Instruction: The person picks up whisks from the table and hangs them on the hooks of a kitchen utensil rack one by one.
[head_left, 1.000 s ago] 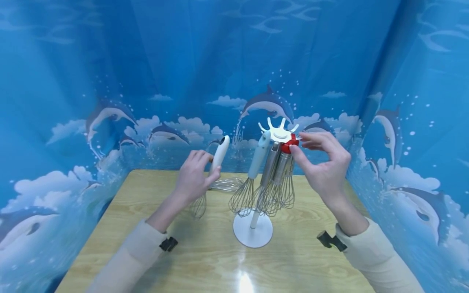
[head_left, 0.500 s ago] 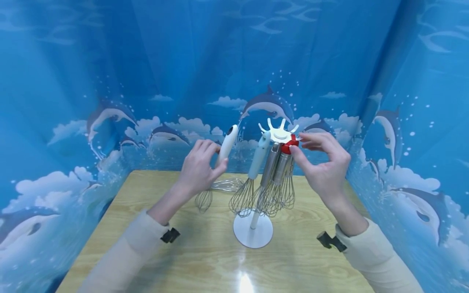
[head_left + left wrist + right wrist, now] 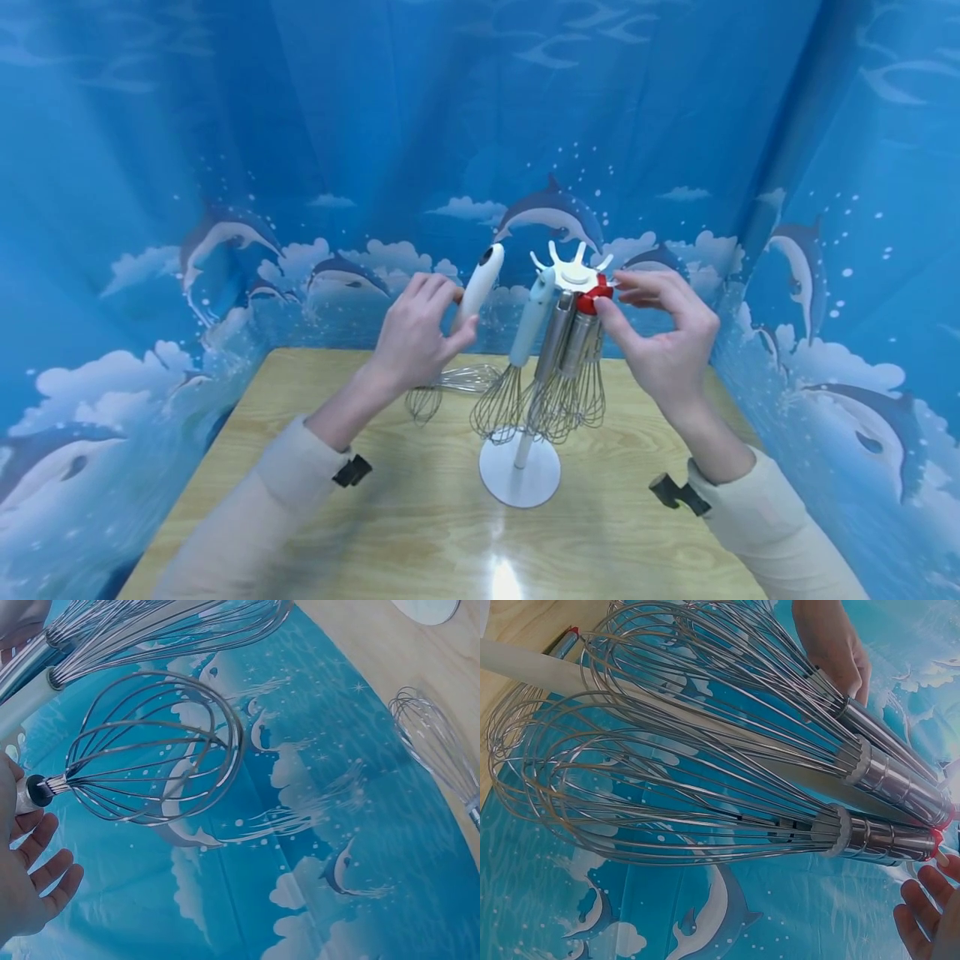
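My left hand (image 3: pixel 416 333) grips a white-handled whisk (image 3: pixel 482 279) by its handle, just left of the stand. The handle's black-holed end points up and the wire loops hang below the hand; these wires (image 3: pixel 157 750) show fully in the left wrist view. My right hand (image 3: pixel 671 333) pinches the red end (image 3: pixel 595 298) of a steel whisk hanging on the white whisk stand (image 3: pixel 519 483). In the right wrist view, two steel whisks (image 3: pixel 889 841) with red ends hang side by side. A light-blue-handled whisk (image 3: pixel 531 321) and a plain steel-handled whisk (image 3: pixel 553 337) also hang there.
Another whisk (image 3: pixel 467 377) lies on the wooden table (image 3: pixel 360 533) behind the left hand, its handle hidden. The stand's far prongs (image 3: pixel 566 252) hold nothing. Blue dolphin-printed curtains (image 3: pixel 405 167) enclose the table at the back and sides.
My left hand has moved right and slightly up with the white-handled whisk, bringing it nearer to the stand. The right hand has stayed at the red end.
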Tool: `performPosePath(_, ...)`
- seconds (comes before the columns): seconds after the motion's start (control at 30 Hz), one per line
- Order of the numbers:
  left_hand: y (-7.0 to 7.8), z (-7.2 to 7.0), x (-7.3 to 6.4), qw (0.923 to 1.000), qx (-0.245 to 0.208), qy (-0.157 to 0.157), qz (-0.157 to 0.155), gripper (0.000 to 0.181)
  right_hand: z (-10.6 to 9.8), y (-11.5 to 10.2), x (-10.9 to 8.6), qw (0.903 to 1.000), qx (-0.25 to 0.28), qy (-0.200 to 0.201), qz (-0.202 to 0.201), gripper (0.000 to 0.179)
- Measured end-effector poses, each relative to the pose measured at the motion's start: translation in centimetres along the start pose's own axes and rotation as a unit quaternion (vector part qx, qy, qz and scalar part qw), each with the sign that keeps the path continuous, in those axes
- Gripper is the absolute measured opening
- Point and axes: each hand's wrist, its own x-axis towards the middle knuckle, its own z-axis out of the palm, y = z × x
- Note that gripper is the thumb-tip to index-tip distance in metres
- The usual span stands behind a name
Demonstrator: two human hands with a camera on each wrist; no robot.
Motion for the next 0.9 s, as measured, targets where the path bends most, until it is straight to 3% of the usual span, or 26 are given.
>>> performPosePath(0.33,0.9,-0.5,1.1,0.9997,0.011,0.001,0.023,0.026,0.0,0.0,0.0,1.0,0.0,0.001,0.002,0.029)
performPosePath(0.9,1.8,-0.4,2.0,0.999,0.0,-0.027,0.035,0.023,-0.1,0.0,0.1,1.0,0.0,0.0,0.0,0.028)
